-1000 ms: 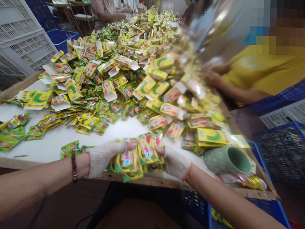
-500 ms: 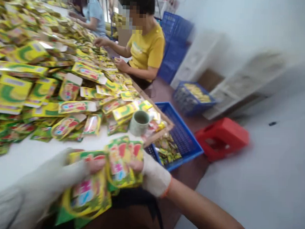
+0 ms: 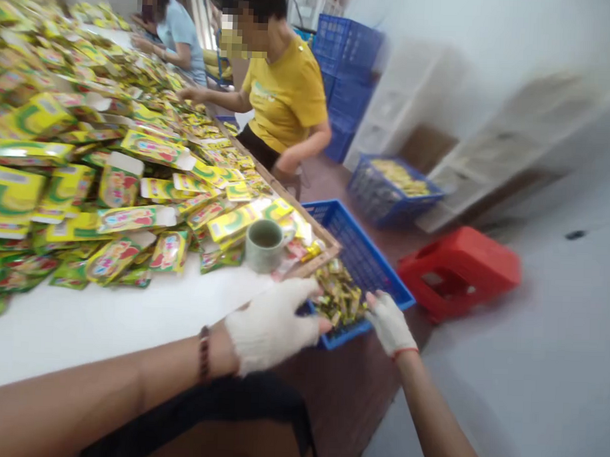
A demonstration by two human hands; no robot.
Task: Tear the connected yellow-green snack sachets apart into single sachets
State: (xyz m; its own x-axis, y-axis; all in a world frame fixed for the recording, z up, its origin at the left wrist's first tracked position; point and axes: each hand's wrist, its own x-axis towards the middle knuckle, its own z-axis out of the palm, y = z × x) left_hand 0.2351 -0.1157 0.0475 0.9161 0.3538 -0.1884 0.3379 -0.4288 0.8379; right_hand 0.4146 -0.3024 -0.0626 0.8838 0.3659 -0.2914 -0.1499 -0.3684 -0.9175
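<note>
Head view: Fingers spread, holding nothing, my left hand (image 3: 276, 324) and right hand (image 3: 389, 321) flank packets (image 3: 340, 298) heaped in a basket (image 3: 368, 257), set below the surface (image 3: 182, 317) corner, likely for easy reach. Blur leaves unclear whether my fingers touch them. A mug (image 3: 264, 252) stands nearby.

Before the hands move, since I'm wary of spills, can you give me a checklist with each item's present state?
1. Left hand in white fingerless glove free: ok, open, nothing visible in it.
2. Right hand in white fingerless glove free: ok, open, nothing visible in it.
3. Small yellow-green packets inside the blue plastic mesh crate: ok, jumbled together.
4. Pale green round mug upright: ok.
5. Crate's base settled: cannot tell, hidden.
</note>
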